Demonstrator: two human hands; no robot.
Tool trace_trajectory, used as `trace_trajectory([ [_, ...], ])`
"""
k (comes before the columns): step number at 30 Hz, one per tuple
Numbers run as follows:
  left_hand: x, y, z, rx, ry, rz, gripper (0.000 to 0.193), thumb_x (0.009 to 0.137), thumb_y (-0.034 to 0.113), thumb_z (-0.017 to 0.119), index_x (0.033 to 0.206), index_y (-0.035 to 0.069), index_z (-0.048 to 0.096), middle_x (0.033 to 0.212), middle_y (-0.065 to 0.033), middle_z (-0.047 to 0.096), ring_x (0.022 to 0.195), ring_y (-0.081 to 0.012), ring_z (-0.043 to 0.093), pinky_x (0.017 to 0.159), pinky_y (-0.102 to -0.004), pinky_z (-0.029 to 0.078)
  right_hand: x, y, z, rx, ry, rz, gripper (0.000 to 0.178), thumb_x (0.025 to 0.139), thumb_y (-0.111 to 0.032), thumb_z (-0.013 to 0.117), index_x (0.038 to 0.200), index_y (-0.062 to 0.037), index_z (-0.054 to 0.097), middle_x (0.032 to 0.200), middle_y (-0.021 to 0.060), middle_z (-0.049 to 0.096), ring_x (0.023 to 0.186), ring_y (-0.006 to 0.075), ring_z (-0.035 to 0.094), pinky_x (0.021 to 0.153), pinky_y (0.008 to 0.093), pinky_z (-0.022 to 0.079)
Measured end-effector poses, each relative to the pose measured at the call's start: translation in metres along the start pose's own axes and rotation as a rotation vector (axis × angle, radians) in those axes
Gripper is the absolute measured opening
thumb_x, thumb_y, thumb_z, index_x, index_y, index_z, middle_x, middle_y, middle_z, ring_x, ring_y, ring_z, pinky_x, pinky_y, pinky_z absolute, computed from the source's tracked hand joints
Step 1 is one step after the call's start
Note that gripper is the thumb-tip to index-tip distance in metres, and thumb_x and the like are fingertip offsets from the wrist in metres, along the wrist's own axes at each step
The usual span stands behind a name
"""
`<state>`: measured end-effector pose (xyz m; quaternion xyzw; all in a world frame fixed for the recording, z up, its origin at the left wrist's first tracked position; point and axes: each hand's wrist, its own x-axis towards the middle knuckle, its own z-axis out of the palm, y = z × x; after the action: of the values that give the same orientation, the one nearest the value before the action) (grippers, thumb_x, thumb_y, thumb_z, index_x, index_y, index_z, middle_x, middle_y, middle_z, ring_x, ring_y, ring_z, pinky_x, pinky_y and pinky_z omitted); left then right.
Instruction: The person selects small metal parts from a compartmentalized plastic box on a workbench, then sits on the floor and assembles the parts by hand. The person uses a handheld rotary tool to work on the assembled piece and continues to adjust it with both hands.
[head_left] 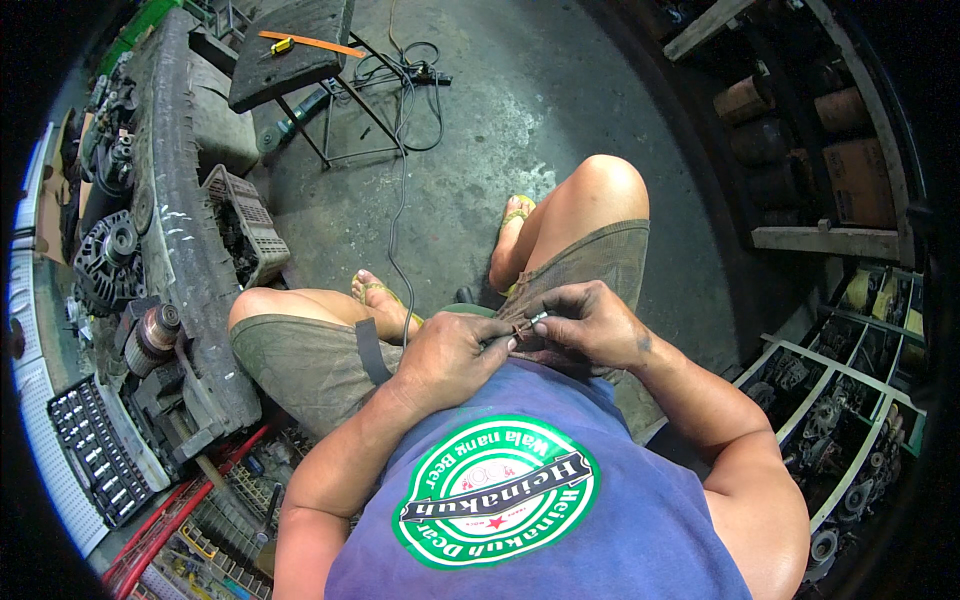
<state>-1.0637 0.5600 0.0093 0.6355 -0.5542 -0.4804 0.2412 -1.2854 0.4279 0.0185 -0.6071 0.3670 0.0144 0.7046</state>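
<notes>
My left hand [455, 350] and my right hand [592, 325] meet over my lap, both closed with the fingertips pinched together. Between them is a small brownish metal piece [521, 332], gripped by the left thumb and forefinger. A short silvery cylindrical piece [540, 318] shows at the right thumb and fingers. The two pieces touch or nearly touch; whether they are joined I cannot tell. Their exact kind is too small to make out, and the fingers cover part of them. Dark grime marks both hands.
Left stands a workbench [185, 210] with an alternator [108, 250], an armature [153, 330] and a socket set [98, 450]. Ahead are a stool [290, 75] with a yellow-handled tool, a power cord [402, 200] and a grey crate [255, 215]. Parts shelves [830, 375] line the right.
</notes>
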Motion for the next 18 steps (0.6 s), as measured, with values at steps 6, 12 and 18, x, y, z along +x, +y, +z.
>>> trace_trajectory([
  [6, 0.002, 0.004, -0.001, -0.001, -0.007, -0.037, 0.026, 0.100, 0.028, 0.074, 0.109, 0.005, 0.083, 0.099, -0.0204, 0.080, 0.094, -0.0398, 0.078, 0.084, -0.0494, 0.061, 0.006, 0.007, -0.004, -0.153, -0.038, -0.065, 0.027, 0.108, -0.015, 0.071, 0.124, 0.0053, 0.078, 0.107, 0.0159, 0.083, 0.098, 0.0199, 0.076, 0.090, 0.0389, 0.060],
  [12, 0.003, 0.008, 0.000, 0.020, -0.004, -0.052, 0.027, 0.101, 0.030, 0.073, 0.108, 0.006, 0.084, 0.095, -0.0203, 0.079, 0.092, -0.0401, 0.078, 0.082, -0.0502, 0.061, 0.008, 0.012, -0.005, -0.247, -0.038, 0.038, 0.027, 0.109, -0.017, 0.068, 0.123, 0.0047, 0.078, 0.108, 0.0171, 0.083, 0.098, 0.0227, 0.077, 0.093, 0.0413, 0.060],
  [18, 0.002, 0.009, 0.000, 0.018, -0.002, -0.057, 0.026, 0.101, 0.030, 0.073, 0.110, 0.008, 0.084, 0.096, -0.0206, 0.079, 0.092, -0.0403, 0.078, 0.082, -0.0502, 0.061, 0.008, 0.012, 0.001, -0.053, 0.003, -0.053, 0.025, 0.107, -0.014, 0.072, 0.122, 0.0056, 0.078, 0.107, 0.0162, 0.083, 0.099, 0.0202, 0.076, 0.092, 0.0388, 0.061],
])
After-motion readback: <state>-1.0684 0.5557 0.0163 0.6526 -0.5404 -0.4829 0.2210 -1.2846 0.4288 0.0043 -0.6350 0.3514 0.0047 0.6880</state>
